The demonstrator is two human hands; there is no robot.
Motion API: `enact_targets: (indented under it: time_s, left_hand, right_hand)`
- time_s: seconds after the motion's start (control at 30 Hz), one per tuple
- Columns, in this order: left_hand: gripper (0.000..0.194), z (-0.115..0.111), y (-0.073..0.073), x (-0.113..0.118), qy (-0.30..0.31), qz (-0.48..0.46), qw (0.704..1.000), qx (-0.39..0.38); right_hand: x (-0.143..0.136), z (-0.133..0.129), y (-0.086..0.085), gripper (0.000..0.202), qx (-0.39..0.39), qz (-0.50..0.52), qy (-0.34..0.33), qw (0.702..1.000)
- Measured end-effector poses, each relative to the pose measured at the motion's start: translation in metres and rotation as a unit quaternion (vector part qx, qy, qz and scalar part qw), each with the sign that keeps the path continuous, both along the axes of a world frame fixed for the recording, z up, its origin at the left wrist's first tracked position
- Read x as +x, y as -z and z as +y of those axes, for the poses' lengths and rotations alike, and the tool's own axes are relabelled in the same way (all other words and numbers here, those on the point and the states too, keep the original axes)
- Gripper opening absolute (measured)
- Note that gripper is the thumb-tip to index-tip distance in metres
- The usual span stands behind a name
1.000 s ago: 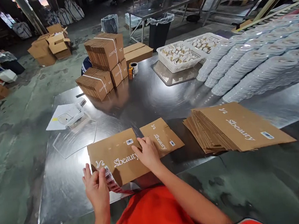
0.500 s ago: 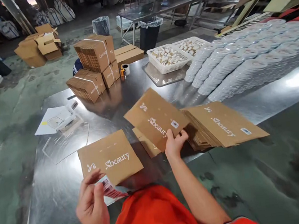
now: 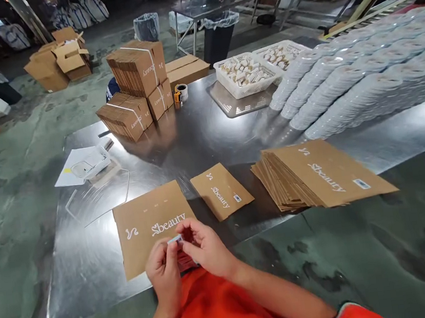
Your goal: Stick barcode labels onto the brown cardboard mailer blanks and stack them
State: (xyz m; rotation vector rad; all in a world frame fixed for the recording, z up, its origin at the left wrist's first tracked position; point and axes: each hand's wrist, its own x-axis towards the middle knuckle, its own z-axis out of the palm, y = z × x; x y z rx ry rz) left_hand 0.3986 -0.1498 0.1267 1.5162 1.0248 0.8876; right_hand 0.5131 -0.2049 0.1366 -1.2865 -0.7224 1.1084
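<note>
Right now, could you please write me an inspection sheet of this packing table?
Surface: steel table, shiny, bare in the middle.
Job's things: label strip pinched over the flat Sbeauty carton; a smaller labelled carton beside it; carton stack to the right.
Clutter: strapped carton bundles, tape roll, white baskets, rows of stacked white lids, clear plastic sheet, paper.
Grips: left hand and right hand both closed on the strip.
Cables: nothing seen.
Surroundings: lined bins, open boxes on green floor.
</note>
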Motion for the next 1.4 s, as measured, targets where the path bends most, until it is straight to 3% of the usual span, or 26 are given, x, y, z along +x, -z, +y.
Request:
enact_targets:
  time_s: [0.1, 0.2, 0.33, 0.5, 0.63, 0.73, 0.87, 0.97, 1.4]
  left_hand:
    - [0.023, 0.001, -0.003, -0.003, 0.039, -0.04, 0.997, -0.058]
    - [0.019, 0.001, -0.006, -0.005, 0.068, -0.046, 0.994, -0.078]
    - [0.021, 0.001, -0.005, -0.005, 0.06, -0.018, 0.996, -0.07]
    - [0.035, 0.005, 0.003, -0.009, 0.034, 0.05, 0.997, -0.049]
    - [0.042, 0.01, 0.009, -0.014, 0.017, 0.098, 0.994, -0.032]
    - [0.037, 0.017, 0.013, -0.015, 0.037, 0.11, 0.993, -0.013]
    - [0.036, 0.027, 0.023, -0.014, 0.078, 0.114, 0.99, -0.005]
    - [0.035, 0.03, 0.03, -0.013, 0.073, 0.127, 0.989, -0.009]
    - [0.037, 0.029, 0.031, -0.011, 0.073, 0.133, 0.988, 0.007]
  right_hand:
    - [-0.008, 0.002, -0.007, 0.017, -0.017, 0.008, 0.031, 0.999]
    - [-0.005, 0.003, -0.003, 0.018, -0.017, -0.008, 0.012, 1.0]
    - [-0.003, 0.004, -0.002, 0.015, -0.027, -0.023, 0.006, 0.999]
    - [-0.007, 0.008, -0.001, 0.014, -0.019, -0.116, 0.034, 0.993]
    - [0.013, 0.027, 0.015, 0.017, -0.007, -0.156, 0.109, 0.982]
    - [0.04, 0.053, 0.037, 0.018, -0.048, -0.204, 0.159, 0.965]
    - [0.061, 0.078, 0.06, 0.018, -0.119, -0.281, 0.138, 0.942]
    - [0.063, 0.084, 0.066, 0.018, -0.131, -0.322, 0.119, 0.93]
    - [0.058, 0.088, 0.057, 0.016, -0.204, -0.426, 0.083, 0.878]
